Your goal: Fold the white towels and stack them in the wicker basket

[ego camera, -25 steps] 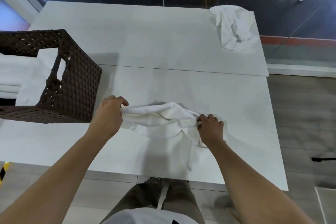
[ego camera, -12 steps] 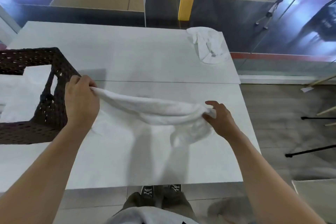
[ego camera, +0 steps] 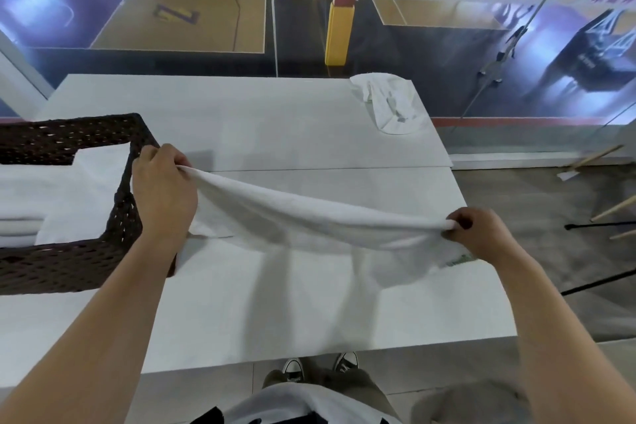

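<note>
At mid-frame the left hand (ego camera: 164, 193) and right hand (ego camera: 480, 234) each keep a pinching grip on the white towel (ego camera: 309, 220), stretching it flat above the worktop (ego camera: 275, 313) for folding.

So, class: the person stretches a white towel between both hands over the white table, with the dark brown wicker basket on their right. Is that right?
Not quite. The head view shows the dark brown wicker basket on their left. The left hand and right hand do stretch the white towel over the white table.
</note>
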`<state>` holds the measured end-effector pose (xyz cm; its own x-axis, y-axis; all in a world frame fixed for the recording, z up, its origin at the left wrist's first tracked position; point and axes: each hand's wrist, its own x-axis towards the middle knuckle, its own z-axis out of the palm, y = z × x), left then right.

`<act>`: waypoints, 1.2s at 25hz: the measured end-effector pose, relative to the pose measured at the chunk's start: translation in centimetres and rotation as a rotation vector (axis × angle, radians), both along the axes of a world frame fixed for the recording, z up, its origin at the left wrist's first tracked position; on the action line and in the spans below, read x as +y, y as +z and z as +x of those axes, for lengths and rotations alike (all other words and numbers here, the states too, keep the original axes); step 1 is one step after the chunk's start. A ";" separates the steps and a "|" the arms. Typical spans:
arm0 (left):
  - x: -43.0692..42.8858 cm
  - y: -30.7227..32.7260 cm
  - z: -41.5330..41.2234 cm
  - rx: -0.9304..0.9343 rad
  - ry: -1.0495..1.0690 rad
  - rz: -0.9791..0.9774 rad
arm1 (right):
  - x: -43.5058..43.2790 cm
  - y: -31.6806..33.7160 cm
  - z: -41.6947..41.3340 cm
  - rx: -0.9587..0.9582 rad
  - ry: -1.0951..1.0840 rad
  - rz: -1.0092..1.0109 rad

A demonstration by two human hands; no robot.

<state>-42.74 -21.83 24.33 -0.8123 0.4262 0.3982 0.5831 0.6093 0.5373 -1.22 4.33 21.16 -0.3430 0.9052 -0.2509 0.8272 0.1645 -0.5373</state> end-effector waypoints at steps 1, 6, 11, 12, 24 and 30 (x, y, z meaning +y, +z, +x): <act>-0.1 0.1 0.1 -0.006 -0.002 0.002 | -0.1 0.2 0.2 0.041 -0.060 0.073; -0.9 0.6 1.0 -0.076 0.036 -0.056 | -1.4 2.1 1.1 0.805 -0.480 -0.031; -0.8 1.7 0.7 -0.184 -0.033 -0.235 | 1.0 3.5 2.2 0.729 -0.536 -0.035; 0.0 2.0 0.2 -0.197 -0.029 -0.250 | 2.1 3.5 1.8 0.705 -0.567 0.001; 18.0 -15.1 -6.7 0.011 -0.085 -0.592 | 18.2 -12.8 -7.3 0.200 -0.419 0.217; 13.6 -23.4 2.5 -0.034 -0.270 -0.673 | 11.3 -20.5 -7.9 0.031 -0.151 0.228</act>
